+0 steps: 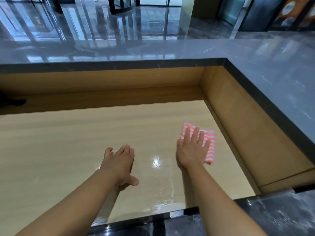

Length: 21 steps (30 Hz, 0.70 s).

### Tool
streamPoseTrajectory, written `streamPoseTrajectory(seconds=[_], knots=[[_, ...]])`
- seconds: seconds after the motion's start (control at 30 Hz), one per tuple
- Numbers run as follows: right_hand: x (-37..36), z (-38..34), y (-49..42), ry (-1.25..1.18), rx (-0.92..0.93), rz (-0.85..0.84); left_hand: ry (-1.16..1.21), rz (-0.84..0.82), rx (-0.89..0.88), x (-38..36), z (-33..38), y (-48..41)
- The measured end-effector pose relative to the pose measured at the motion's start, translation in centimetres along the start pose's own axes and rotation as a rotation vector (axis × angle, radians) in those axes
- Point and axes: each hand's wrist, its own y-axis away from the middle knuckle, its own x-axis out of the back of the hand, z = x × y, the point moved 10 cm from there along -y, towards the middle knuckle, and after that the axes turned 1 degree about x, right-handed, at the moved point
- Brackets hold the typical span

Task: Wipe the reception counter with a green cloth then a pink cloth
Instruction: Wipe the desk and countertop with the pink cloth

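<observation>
The right hand lies flat, palm down, on the cloth. Its fingers are straight and slightly spread and press the cloth onto the wooden counter; no finger curls round it. The cloth is pink with pale stripes and folded into a thick pad. It shows past the fingertips and along the little-finger side of the hand down to the wrist, and the palm covers the rest.

The left hand is well off to the thumb side of the right hand and a little nearer the body. It holds nothing: the fingers are straight, close together and point away, and the thumb sticks out toward the right hand. It sits low over the wood with a shadow under the thumb; whether the palm touches cannot be told.

Between the two hands a wet streak runs away from the near edge, with a bright glare just beside the right wrist.

Near the little-finger side of the right hand a wooden wall rises, topped by a grey marble ledge. The ledge turns and runs across well ahead of both sets of fingertips. Far out past the left hand's little finger, under the ledge, sits a dark thing, cut off by the frame and not identifiable. Beyond the ledge lies a glossy floor
</observation>
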Motion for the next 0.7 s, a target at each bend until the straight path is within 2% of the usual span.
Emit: streamPoseTrajectory(seconds=[0.07,0.2,0.37,0.43,0.6,0.7], knots=[[-1.2,-4.2,2.1,0.0,0.121,0.004,-0.002,0.004,0.002,0.0,0.0,-0.1],[-3.9,-12.2,7.4,0.051,0.498,-0.089,-0.003,0.041,0.001,0.3,0.0,-0.1],[-2.8,-11.0,7.5,0.1,0.705,-0.121,-0.03,0.037,0.007,0.3,0.1,0.0],[-2.0,-7.2,5.6,0.111,0.643,-0.108,-0.028,0.03,0.009,0.3,0.1,-0.1],[0.8,5.7,1.4,0.126,0.311,-0.071,-0.008,0.014,-0.004,-0.6,-0.2,-0.6],[1.5,8.8,0.9,0.124,0.188,-0.062,-0.013,0.02,-0.01,-0.5,0.0,-0.8]])
